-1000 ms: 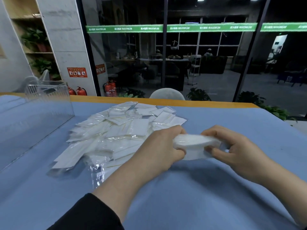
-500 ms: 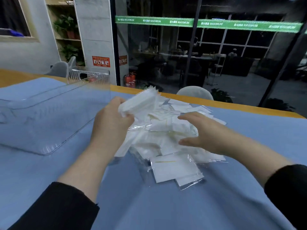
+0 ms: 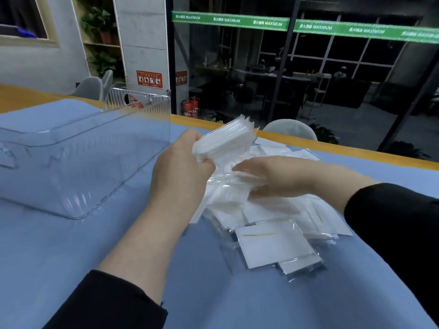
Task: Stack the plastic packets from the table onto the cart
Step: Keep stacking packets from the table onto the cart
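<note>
Packet stack (image 3: 225, 141) gripped in left hand (image 3: 180, 172), above pile (image 3: 273, 224)

Left hand (image 3: 180, 167) grips packet stack (image 3: 225, 141) — right hand (image 3: 268, 176) on pile (image 3: 273, 238).

A blue cloth (image 3: 71, 252) covers the counter, whose bare orange edge (image 3: 332, 147) runs along the far side. Beyond that edge shows the rounded back of a pale chair (image 3: 288, 129). Two red fire extinguishers (image 3: 191, 107) stand on the floor by a glass wall crossed by a green banner (image 3: 297, 24). A red notice (image 3: 149, 79) hangs on the grey pillar, and potted plants (image 3: 102, 22) sit on wooden shelves at the left.
</note>
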The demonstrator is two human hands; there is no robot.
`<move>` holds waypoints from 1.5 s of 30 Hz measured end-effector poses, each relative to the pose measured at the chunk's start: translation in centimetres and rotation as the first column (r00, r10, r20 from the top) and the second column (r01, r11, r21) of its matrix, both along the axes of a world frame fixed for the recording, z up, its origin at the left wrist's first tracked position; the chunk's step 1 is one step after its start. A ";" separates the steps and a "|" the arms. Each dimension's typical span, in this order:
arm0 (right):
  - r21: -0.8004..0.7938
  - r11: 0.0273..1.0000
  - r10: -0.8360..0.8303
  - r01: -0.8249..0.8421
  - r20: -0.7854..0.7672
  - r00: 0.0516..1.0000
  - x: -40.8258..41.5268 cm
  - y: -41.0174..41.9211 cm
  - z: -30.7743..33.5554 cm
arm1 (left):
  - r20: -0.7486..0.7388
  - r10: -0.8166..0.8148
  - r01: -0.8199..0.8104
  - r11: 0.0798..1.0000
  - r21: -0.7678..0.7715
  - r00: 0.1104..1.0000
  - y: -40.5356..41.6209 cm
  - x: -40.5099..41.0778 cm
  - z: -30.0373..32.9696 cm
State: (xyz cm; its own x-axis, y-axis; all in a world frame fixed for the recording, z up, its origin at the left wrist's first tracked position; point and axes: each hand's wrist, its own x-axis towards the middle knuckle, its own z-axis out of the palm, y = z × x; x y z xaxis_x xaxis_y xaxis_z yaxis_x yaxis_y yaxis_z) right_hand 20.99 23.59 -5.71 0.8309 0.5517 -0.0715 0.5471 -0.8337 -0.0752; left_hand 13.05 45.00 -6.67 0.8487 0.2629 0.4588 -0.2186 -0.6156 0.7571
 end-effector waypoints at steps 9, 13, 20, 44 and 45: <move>0.069 0.937 0.265 -0.341 0.493 0.828 -1.6 -0.8 -1.3 | 0.107 0.041 -0.029 0.993 -0.114 0.993 0.2 -0.3 0.5; 0.167 0.905 0.244 -0.390 0.548 0.800 -5.5 -3.5 1.3 | 0.122 0.016 0.002 0.989 -0.148 0.992 0.2 -0.4 0.8; 0.530 0.836 -0.257 0.144 0.146 0.955 -13.7 -11.5 3.8 | -0.003 -0.246 0.241 0.953 -0.184 0.969 -2.3 -1.8 0.6; 0.530 0.791 -0.521 0.305 0.321 0.791 -27.1 -26.6 -4.7 | -0.371 -0.809 0.843 0.526 -0.110 0.456 -25.1 -11.2 -2.1; 0.528 0.796 -0.507 0.296 0.316 0.802 -27.2 -26.5 -4.9 | -0.362 -0.802 0.837 0.539 -0.093 0.476 -25.3 -11.3 -2.3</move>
State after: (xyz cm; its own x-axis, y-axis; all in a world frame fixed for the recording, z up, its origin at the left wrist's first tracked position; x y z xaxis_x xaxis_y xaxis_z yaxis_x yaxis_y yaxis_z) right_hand -6.19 -2.94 -10.62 0.8666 0.0416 0.4972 0.2312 -0.9166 -0.3262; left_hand 1.76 19.74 -9.00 0.7476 -0.6574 0.0944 -0.4156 -0.3522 0.8386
